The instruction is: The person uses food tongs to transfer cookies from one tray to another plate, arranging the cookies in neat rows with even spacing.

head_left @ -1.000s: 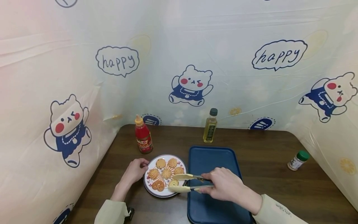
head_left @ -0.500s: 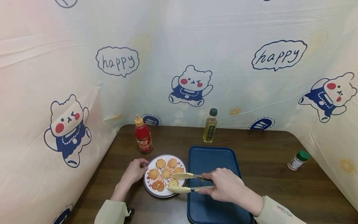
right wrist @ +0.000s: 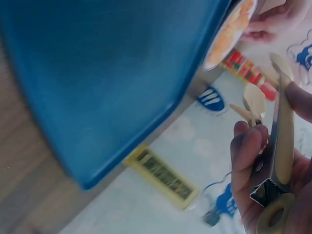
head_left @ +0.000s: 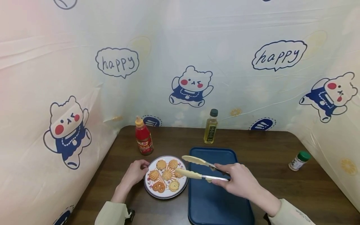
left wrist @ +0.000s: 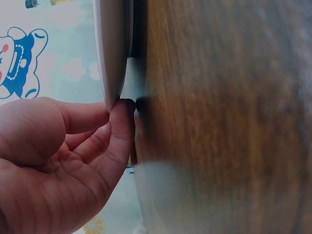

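My left hand [head_left: 137, 171] pinches the left rim of a round white plate [head_left: 166, 194]. In the left wrist view, its thumb and a fingertip meet around the plate edge [left wrist: 108, 58]. Several cookies lie on the plate, among them a pretzel-shaped cookie [head_left: 158, 187] and a pale ring-shaped cookie [head_left: 174, 186]. My right hand [head_left: 243, 181] grips metal tongs [head_left: 212, 177] with cream tips, raised over the blue tray [head_left: 216, 204]. The tongs' arms are spread, with nothing between their tips. In the head view the lower tip overlaps the plate's right-hand cookie.
Behind the plate stands a red sauce bottle [head_left: 144, 140] with a yellow cap. An oil bottle [head_left: 211, 129] stands behind the tray. At far right is a small green-lidded jar [head_left: 299, 161]. A printed curtain [head_left: 230, 37] surrounds the brown table [head_left: 270, 162].
My right hand has moved right and away from me with the tongs, lifting their tips off the pale ring-shaped cookie, now fully visible on the plate. The left hand stays at the rim.
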The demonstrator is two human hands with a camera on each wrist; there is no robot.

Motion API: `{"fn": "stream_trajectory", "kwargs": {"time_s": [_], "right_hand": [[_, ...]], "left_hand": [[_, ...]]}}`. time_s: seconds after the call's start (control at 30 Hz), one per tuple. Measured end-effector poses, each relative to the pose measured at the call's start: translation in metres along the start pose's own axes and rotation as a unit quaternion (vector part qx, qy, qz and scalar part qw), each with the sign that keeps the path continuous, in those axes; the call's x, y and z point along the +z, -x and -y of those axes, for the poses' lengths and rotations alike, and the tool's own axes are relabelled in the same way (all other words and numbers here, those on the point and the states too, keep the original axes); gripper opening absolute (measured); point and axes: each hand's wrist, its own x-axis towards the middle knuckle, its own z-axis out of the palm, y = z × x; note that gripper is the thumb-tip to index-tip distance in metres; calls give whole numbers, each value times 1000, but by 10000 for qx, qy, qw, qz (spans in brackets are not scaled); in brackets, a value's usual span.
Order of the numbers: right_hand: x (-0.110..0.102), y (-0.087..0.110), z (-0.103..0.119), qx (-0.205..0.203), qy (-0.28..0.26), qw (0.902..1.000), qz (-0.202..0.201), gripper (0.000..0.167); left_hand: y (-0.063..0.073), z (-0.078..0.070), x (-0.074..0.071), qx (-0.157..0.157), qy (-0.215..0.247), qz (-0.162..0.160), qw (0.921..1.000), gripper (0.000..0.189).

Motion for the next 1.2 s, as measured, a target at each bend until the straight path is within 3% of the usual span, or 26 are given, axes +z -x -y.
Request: {"fn": "stream_trajectory", "kwargs": {"time_s": [0.23, 0.53, 0.73, 0.97, 1.2], "right_hand": [[-14, 15, -37, 752, -32, 9937, -836, 60], [-21, 35, -95, 1816, 18, 9653, -1877, 63], [-22, 48, -125, 2714, -259, 9395, -2074, 66], [-14, 65, -142, 3452, -502, 9145, -2051, 74], [-6, 76, -153, 3839, -616, 9028, -1839, 82]], "left_hand": [[-2, 2, 0, -1, -24, 53, 10000, 18], [1, -1, 0, -124, -11, 114, 9999, 19], [1, -3, -1, -60, -24, 82, 9999, 19], [1, -2, -1, -61, -12, 95, 9999, 20], [-1, -1, 0, -26, -26, 93, 10000, 19]]}}
